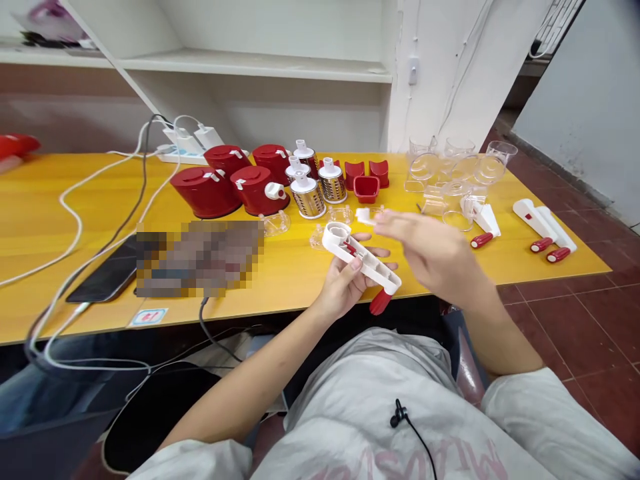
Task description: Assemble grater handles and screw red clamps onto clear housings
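Note:
My left hand (339,288) is closed around a white crank handle (373,267), its ribbed hollow side facing up. A round socket is at the handle's upper left end, and a red knob (381,303) hangs at the lower right end. Small red and metal parts show inside the hollow. Just above and to the right, my right hand (437,257) pinches a small white plastic piece (366,216) at its fingertips, apart from the handle. The right hand is slightly blurred.
Red grater bodies (205,193) and metal grating drums (307,197) stand behind the hands, beside red pushers (367,189). Clear plastic hoppers (457,167) and more crank handles (545,230) lie on the right. A phone (107,270) and white cables (80,220) occupy the yellow table's (280,283) left side.

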A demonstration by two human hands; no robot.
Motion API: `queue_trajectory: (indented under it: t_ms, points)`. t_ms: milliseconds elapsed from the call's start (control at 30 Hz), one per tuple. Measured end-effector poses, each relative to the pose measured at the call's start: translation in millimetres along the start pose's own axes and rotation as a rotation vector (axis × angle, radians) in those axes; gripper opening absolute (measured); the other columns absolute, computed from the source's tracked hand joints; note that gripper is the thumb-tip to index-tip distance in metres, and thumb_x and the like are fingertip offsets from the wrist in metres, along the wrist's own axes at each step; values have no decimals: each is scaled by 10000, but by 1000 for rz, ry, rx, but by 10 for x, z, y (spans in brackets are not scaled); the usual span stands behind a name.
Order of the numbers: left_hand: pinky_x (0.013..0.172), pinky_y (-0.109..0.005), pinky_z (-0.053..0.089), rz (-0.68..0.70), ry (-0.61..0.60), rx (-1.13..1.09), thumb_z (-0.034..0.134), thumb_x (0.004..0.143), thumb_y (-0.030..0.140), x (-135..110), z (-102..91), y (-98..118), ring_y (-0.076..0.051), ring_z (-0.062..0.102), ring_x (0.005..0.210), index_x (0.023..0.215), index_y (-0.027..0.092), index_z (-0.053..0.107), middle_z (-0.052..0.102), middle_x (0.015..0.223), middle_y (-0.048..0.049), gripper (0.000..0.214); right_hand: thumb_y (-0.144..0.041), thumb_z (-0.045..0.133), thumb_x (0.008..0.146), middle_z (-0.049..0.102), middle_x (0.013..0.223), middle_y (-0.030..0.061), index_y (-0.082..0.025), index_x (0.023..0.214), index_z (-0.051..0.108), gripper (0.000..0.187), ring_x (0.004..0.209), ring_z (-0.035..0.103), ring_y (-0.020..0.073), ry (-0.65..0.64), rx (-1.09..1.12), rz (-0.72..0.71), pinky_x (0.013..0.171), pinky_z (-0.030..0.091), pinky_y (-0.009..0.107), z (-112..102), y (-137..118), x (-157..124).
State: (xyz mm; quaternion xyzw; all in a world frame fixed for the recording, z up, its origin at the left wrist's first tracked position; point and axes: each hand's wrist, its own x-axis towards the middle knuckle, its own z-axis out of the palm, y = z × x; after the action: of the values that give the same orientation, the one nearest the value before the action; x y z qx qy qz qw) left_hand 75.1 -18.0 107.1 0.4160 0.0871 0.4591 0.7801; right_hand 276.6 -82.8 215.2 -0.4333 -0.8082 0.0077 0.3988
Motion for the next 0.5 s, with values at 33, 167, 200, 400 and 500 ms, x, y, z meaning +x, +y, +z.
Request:
queue_trajectory:
  t_ms: [33,167,200,400,500]
  points:
    - [831,-361,767,21,27,-5,1026,902,511,8,13,-5,-241,894,972,1319,265,689,869,1126,-14,589,-272,525,1066,747,1486,-46,-274,1390,805,428,1513,708,14,-71,13,-18,1415,632,229,116,4,27]
    - [828,-223,719,91,130,-66,1064,873,440,37,62,-4,-131,845,941,1556,362,636,846,1141,30,809,-329,503,1077,735,1510,-17,-245,1413,789,449,1471,717,47,-250,71,-11,1372,657,287,358,44,58]
    - [830,-209,710,95,135,-81,1065,874,428,40,69,1,-123,840,936,1617,382,597,846,1141,31,879,-349,493,1082,728,1522,-5,-243,1442,772,468,1476,710,57,-266,84,9,1368,654,301,371,44,57]
    - [898,-296,733,42,124,-40,1060,866,468,15,67,7,-177,859,989,1725,370,486,863,1191,10,1037,-470,487,1092,737,1501,40,-232,1507,715,530,1354,724,67,-258,146,174,1267,635,286,295,17,67]
    - [974,-383,738,22,121,-6,1069,846,497,1,58,6,-235,872,1062,1740,369,454,864,1231,-14,1093,-514,542,1073,757,1463,38,-222,1419,768,506,1313,734,61,-268,178,225,1200,626,251,256,16,79]
